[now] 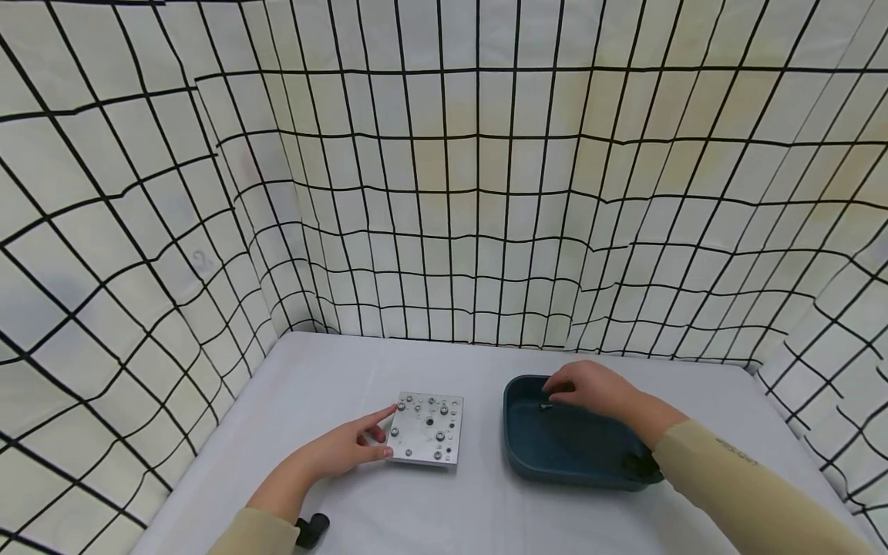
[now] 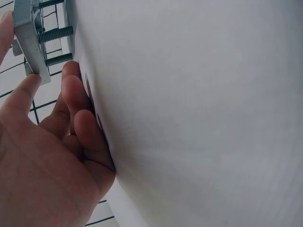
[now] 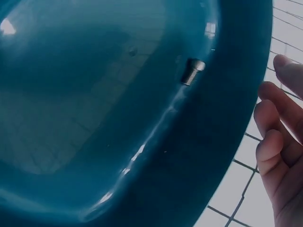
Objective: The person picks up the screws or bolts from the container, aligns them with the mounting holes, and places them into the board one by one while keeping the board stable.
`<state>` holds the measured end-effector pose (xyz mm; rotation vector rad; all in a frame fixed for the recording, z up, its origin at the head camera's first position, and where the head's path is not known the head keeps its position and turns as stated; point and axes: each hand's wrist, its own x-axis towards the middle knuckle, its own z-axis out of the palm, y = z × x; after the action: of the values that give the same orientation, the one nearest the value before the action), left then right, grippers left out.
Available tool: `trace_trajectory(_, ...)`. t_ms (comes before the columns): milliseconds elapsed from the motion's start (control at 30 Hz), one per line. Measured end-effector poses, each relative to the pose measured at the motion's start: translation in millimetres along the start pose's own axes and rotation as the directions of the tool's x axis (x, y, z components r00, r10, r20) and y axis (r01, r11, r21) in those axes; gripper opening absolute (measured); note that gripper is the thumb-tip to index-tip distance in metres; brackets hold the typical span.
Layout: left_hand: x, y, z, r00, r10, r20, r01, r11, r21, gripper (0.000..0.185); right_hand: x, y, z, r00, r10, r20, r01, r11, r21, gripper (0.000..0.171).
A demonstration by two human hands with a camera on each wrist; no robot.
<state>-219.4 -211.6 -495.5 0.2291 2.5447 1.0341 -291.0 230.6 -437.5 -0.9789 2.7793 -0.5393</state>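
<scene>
A square silver metal plate with several bolt heads and holes lies left of centre on the table. My left hand holds it by its left side, index finger at the far corner and thumb at the near one. In the left wrist view, threaded bolt shanks stick out from the plate's underside, and the other fingers curl beside the table surface. My right hand hovers over the far left part of a dark blue tray, fingers loosely bent with nothing between them. Below them a small metal screw lies inside the tray.
A white cloth covers the table. White walls with a black grid enclose its back and sides. The tray's raised rim stands right of the plate. A small black object is by my left wrist.
</scene>
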Motion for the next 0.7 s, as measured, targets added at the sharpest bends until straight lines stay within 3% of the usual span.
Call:
trace_trajectory(133, -0.5, -0.7, 0.2, 1.0, -0.007, 0.001, 0.007, 1.0, -0.004, 0.082, 8, -1, 4, 0.997, -0.041, 0.061, 0.048, 0.993, -0.107, 0.019)
trace_trajectory(367, -2.4, 1.1, -0.3, 1.0, -0.011, 0.0, 0.011, 1.0, -0.006, 0.082, 16, -3, 13, 0.99, -0.032, 0.14, 0.063, 0.973, -0.224, 0.013)
trace_trajectory(700, -2.4, -0.2, -1.3, 1.0, 0.015, 0.013, -0.014, 0.999, -0.042, 0.082, 22, -4, 25, 0.988, -0.048, 0.149, 0.095, 0.941, -0.326, 0.012)
